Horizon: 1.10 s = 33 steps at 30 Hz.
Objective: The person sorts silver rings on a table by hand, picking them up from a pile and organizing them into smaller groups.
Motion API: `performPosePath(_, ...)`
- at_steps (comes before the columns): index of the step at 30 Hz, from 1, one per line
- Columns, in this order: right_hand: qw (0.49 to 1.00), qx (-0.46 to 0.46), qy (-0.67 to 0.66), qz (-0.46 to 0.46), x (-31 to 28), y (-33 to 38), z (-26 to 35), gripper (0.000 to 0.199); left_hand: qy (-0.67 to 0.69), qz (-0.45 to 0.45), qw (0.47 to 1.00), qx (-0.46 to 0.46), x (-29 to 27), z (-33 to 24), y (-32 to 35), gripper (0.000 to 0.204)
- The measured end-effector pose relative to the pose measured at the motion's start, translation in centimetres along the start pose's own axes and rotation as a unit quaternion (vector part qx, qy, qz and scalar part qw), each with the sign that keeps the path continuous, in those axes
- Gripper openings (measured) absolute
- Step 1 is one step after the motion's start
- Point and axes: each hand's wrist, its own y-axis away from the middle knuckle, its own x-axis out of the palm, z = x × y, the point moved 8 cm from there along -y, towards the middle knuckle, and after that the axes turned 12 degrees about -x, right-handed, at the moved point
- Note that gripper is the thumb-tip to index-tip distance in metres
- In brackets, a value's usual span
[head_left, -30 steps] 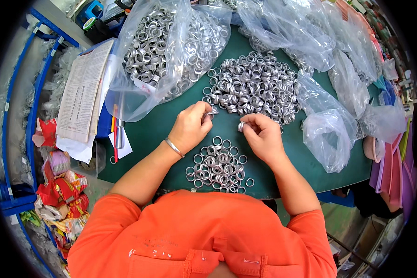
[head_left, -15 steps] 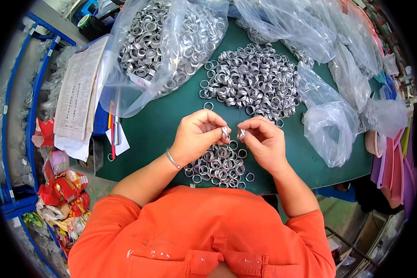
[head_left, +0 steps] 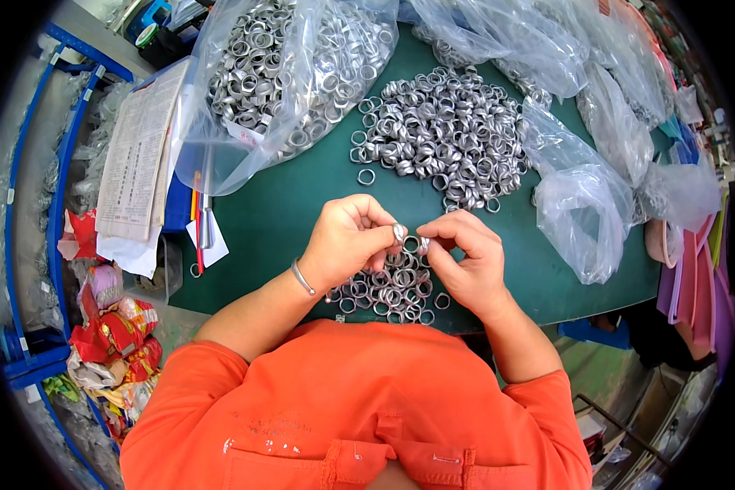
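A silver metal ring (head_left: 398,232) is pinched between the thumb and fingertips of my left hand (head_left: 353,235). Close by, my right hand (head_left: 468,255) grips another metal ring (head_left: 423,245) in the same way. The fingertips face each other with a small gap. One more ring (head_left: 411,244) shows in that gap; whether a finger touches it, I cannot tell. Below my hands, by the table's near edge, lies a small pile of rings (head_left: 390,287), partly covered by my left hand. Farther off spreads a larger heap of rings (head_left: 453,135).
A clear bag of rings (head_left: 257,73) stands at the far left of the green table (head_left: 269,212). More plastic bags (head_left: 584,220) crowd the right and back. Printed papers (head_left: 143,151) and pens (head_left: 204,220) lie at the left, beside a blue shelf rack (head_left: 51,188).
Both hands stay nearly in place, each still pinching a ring. My right fingertips have tilted slightly, and a ring now shows in the gap between the hands.
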Motion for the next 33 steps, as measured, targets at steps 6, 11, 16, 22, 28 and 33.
performPosePath(6,0.993,-0.022,0.07,0.098,0.8,2.8,-0.9,0.018,-0.425,-0.029,0.876,0.225,1.9,-2.2,1.9,0.007)
performPosePath(11,0.974,-0.054,0.217,0.027,-2.0,1.7,-1.5,0.013,-0.487,0.047,0.843,0.224,2.6,-2.5,2.2,0.011)
performPosePath(16,0.94,0.003,0.337,0.048,-2.1,1.0,-3.8,0.014,-0.49,-0.148,0.802,0.309,-0.2,-5.3,-0.3,0.02)
performPosePath(22,0.984,0.133,0.117,-0.01,-2.8,2.3,-6.0,0.015,-0.509,-0.213,0.782,0.289,-2.5,-3.4,-3.6,0.022)
performPosePath(28,0.907,0.326,-0.265,-0.042,-1.6,4.3,-7.2,0.017,-0.334,-0.076,0.923,0.178,-0.5,-2.4,-3.3,0.02)
performPosePath(33,0.901,0.334,-0.275,-0.034,-1.6,4.5,-6.8,0.016,-0.113,0.071,0.983,0.125,1.2,-1.0,-2.8,0.009)
